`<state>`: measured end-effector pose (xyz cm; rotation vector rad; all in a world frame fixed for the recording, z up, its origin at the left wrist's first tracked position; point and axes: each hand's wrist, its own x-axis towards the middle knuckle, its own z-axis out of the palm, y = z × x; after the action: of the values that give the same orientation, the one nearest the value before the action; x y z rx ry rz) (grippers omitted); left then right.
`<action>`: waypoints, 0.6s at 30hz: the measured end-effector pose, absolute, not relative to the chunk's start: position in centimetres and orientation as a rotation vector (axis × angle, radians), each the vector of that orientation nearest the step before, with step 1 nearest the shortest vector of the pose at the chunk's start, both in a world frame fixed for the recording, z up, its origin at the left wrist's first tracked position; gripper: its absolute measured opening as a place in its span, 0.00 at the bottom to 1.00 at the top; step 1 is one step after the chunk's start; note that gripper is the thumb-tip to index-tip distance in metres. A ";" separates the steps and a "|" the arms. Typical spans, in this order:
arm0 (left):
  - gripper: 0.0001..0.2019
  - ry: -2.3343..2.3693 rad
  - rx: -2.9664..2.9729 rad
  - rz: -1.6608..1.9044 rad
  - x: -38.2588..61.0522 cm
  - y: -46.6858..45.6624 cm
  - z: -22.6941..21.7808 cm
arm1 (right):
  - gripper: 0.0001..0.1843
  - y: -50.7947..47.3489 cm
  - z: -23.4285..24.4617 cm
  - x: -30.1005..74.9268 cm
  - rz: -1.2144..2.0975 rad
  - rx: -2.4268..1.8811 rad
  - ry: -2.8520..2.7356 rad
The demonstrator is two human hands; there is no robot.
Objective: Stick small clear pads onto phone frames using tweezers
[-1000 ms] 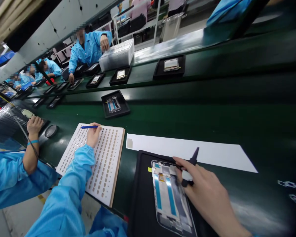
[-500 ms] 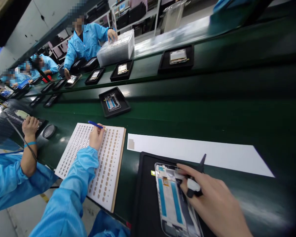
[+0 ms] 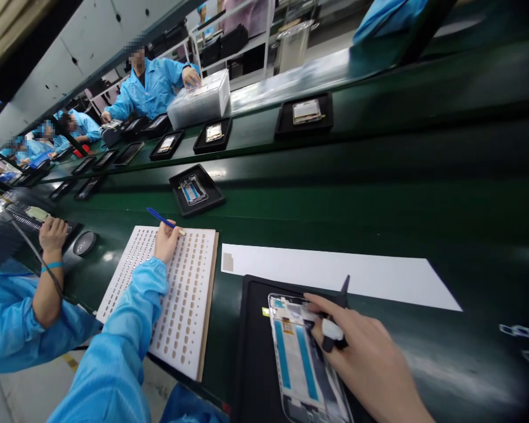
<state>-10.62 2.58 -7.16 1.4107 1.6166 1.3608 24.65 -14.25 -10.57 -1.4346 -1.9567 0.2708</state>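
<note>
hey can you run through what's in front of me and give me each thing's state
Left hand: closed on the blue tool
Right hand: closed on the black-and-white tool
Phone frame: uncovered, in the near tray
Dotted board: flat, rows of tan patches
White strip: flat
Far tray: open, holding another frame

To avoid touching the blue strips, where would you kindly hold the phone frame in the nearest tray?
I'd take the frame by its left edge, from above left: it looks flat, the strips sit inside that edge, and the right hand partly covers the opposite side.
</note>
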 end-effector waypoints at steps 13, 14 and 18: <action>0.11 1.618 1.322 1.378 -10.3 1.9 -6.8 | 0.17 -14.2 -10.4 24.6 0.284 -1.435 -1.938; 0.11 1.612 1.316 1.339 -10.4 2.2 -6.4 | 0.17 -14.2 -10.4 24.6 0.280 -1.433 -1.936; 0.12 1.594 1.279 1.187 -10.5 4.5 -4.9 | 0.17 -14.0 -10.5 24.5 0.239 -1.412 -1.923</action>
<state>-10.48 4.48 -4.91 1.2795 1.5942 1.1868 24.45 -14.00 -10.52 -1.4116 -1.9229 0.2389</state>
